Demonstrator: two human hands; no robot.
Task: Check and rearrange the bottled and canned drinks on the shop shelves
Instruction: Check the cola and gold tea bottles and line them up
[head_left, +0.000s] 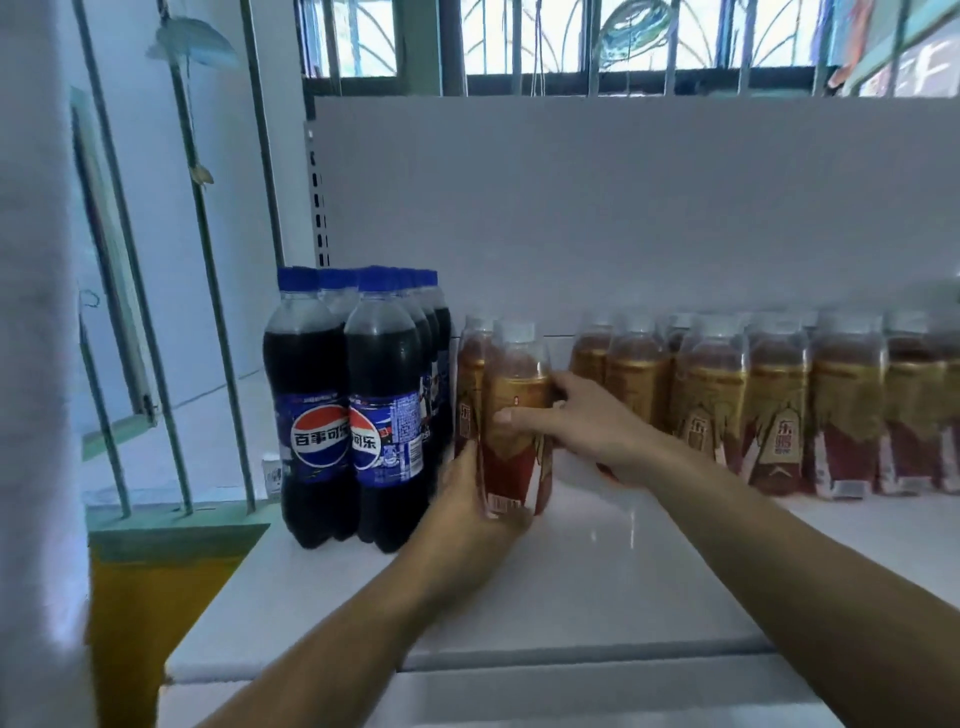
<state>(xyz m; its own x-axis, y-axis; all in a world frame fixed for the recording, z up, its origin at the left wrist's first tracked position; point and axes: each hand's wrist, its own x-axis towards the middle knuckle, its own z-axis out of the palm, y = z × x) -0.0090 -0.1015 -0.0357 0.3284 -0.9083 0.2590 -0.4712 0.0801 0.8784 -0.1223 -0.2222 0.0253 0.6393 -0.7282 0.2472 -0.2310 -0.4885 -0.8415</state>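
Bottle in gold and red (519, 387) stands on the white shelf (597, 571), left hand (467, 501) cupping its base, right hand (584, 421) wrapped round its middle. Cola bottles (311, 395) stand just left; a row of matching bottles (779, 400) stands to the right.

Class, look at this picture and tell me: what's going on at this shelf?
A person grips one gold bottle with both hands: the left hand near its base, the right hand round its middle. It is upright, just right of the cola bottles on the white shelf. A gap separates it from the row of matching bottles further right.
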